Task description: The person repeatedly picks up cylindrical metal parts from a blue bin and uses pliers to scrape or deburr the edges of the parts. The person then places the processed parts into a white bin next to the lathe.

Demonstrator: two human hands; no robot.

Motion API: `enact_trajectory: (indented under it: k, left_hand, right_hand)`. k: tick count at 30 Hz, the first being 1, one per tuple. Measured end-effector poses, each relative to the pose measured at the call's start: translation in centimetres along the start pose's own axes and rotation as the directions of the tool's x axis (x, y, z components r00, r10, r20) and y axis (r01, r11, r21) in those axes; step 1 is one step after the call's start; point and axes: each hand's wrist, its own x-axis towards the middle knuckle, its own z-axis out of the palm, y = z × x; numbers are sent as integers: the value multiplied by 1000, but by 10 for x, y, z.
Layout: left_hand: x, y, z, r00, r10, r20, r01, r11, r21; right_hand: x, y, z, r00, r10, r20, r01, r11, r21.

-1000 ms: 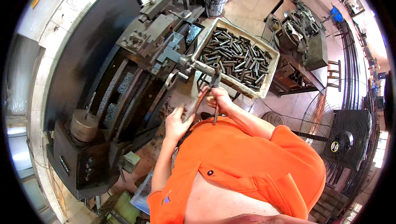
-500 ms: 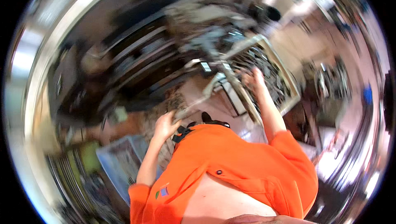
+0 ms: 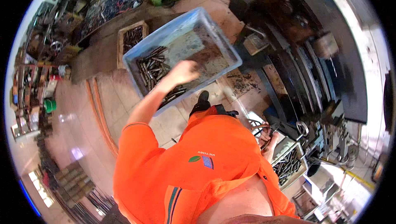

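Observation:
A large blue plastic bin lies ahead of me, with several dark metal rods heaped at its near left end. My left hand is over the bin, just right of the rods, its fingers curled closed. What it holds, if anything, is hidden. At my right side, my right hand is closed around something small and dark that I cannot make out. Close below that hand stands a light-rimmed tray full of short dark metal pieces.
Behind the blue bin is a small wooden box of metal pieces. Dark machinery stands on the right. Orange hoses run along the tiled floor on the left, where shelves stand farther off.
My view has swung left, bringing the blue bin from the lower left to the front. My left hand has moved over the bin. My right hand has left the metal pieces inside the tray.

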Motion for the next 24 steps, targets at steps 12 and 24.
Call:
enact_trajectory:
  k: [12,24]
  left_hand:
    - [-19,-242,-87,825,-482,-294,564,731,384]
    - [21,-244,-55,821,-547,-162,551,685,477]
  right_hand:
    - [22,25,58,993,-31,-111,12,985,-171]
    - [1,58,79,987,-62,-146,37,985,-171]
